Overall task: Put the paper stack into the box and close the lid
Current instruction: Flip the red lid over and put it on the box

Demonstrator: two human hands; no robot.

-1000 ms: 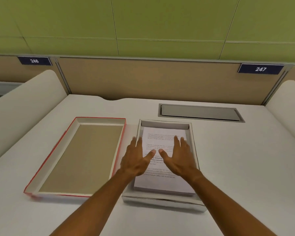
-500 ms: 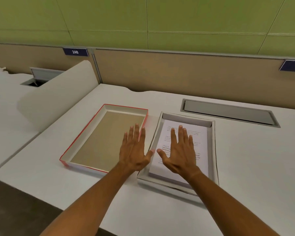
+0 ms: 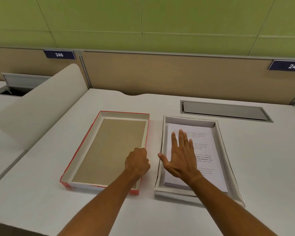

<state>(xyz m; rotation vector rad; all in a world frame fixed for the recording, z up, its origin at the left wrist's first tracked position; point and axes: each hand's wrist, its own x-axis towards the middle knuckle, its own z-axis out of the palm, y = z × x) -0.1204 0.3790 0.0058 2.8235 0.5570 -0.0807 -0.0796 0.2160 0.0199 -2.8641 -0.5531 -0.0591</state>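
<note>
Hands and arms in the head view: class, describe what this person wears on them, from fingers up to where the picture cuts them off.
Nothing is worn. The left hand and right hand are bare: no gloves, rings, watch or bracelet visible. Both forearms are bare too, with no sleeve or cuff in view before the picture's bottom edge. No markings show.

Even, soft light; slight blur, edges bowed

One head-worn camera looked forward and down from close above the bench [image 3: 203,223], facing the green wall [image 3: 143,23] well beyond the fingers [image 3: 181,138].
</note>
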